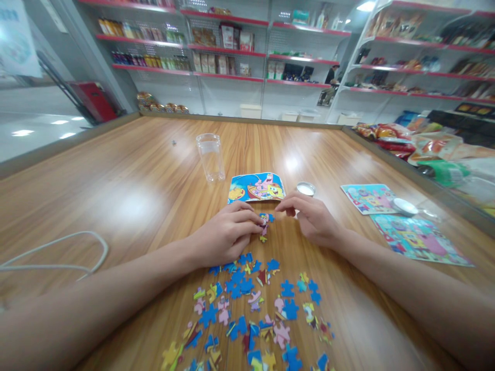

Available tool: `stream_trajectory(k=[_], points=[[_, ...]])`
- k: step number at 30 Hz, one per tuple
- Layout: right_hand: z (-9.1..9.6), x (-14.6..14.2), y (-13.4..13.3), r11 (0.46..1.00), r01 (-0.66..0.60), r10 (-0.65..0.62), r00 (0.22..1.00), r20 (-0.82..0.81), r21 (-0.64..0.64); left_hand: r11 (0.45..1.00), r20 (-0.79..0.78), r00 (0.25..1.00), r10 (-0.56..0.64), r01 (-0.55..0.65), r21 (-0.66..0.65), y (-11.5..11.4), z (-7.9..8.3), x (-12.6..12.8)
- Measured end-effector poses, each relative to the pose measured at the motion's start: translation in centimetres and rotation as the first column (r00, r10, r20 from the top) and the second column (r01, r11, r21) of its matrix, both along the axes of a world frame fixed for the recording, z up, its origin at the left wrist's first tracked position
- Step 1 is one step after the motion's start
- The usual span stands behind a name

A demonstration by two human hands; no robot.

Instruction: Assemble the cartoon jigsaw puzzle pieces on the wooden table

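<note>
My left hand (232,229) rests on the table, its bent fingertips pressed on a small group of joined jigsaw puzzle pieces (264,232). Those pieces show blue, pink and yellow; the fingers partly cover them. My right hand (315,219) hovers just right of the group, index finger stretched towards it, the other fingers loosely bent, with nothing visible in them. Behind the hands lies a slightly curled picture card (257,188) with cartoon characters in a boat. Many loose puzzle pieces (242,283), mostly blue with some pink and yellow, are spread nearer to me.
Behind the card stands a clear plastic jar (211,159). A round metal-rimmed lid (306,189) lies by my right hand. Two cartoon sheets (419,239) and a white lid (405,207) are at right. A white cable (104,250) loops at left; bagged goods (436,147) lie past the right edge.
</note>
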State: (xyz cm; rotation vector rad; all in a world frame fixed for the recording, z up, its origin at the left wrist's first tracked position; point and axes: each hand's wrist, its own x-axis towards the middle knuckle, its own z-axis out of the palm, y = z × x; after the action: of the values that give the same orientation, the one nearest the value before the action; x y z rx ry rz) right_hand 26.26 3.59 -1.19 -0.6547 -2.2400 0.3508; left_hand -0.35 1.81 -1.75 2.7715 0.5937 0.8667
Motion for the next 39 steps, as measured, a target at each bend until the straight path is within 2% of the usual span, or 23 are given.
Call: stream_trajectory(k=[6,10,16,19,21,25,32,35,39], points=[[-0.7,0.8,0.3,0.969,0.063,-0.059,0.998,0.022,-0.238,1.000,0.009,1.000,-0.011,0.011,-0.009,0.0,-0.2,0.0],[-0.6,1.0,0.4,0.969,0.026,-0.019,0.999,0.031,-0.244,1.000,0.039,0.999,-0.006,0.006,0.004,0.0,0.0,-0.1],[0.4,0.3,-0.9,0.952,-0.121,0.155,0.983,0.102,-0.280,0.996,0.104,0.992,-0.078,0.073,0.048,-0.4,0.7,-0.2],[0.7,-0.1,-1.8,0.939,-0.241,0.289,0.939,0.184,-0.245,0.992,0.120,0.986,-0.114,0.105,0.074,-0.6,0.9,-0.2],[0.8,-0.4,-2.2,0.943,-0.270,0.310,0.925,0.221,-0.195,0.992,0.142,0.984,-0.104,0.092,0.088,-0.6,0.9,-0.3],[0.5,-0.4,-2.3,0.979,-0.182,0.197,0.957,0.212,-0.089,0.994,0.151,0.985,-0.085,0.072,0.087,-0.6,1.0,-0.7],[0.7,-0.3,-2.5,0.997,0.006,-0.004,0.999,-0.032,0.078,0.989,0.220,0.969,-0.113,0.088,0.120,-1.0,1.6,-1.5],[0.8,-0.5,-2.8,0.994,-0.003,0.001,1.000,0.015,0.109,0.988,0.233,0.963,-0.132,0.110,0.106,-1.1,1.8,-1.6],[0.4,-0.8,-2.8,0.997,-0.004,-0.005,0.993,0.114,0.079,0.991,0.249,0.962,-0.111,0.087,0.103,-0.8,1.4,-1.6]])
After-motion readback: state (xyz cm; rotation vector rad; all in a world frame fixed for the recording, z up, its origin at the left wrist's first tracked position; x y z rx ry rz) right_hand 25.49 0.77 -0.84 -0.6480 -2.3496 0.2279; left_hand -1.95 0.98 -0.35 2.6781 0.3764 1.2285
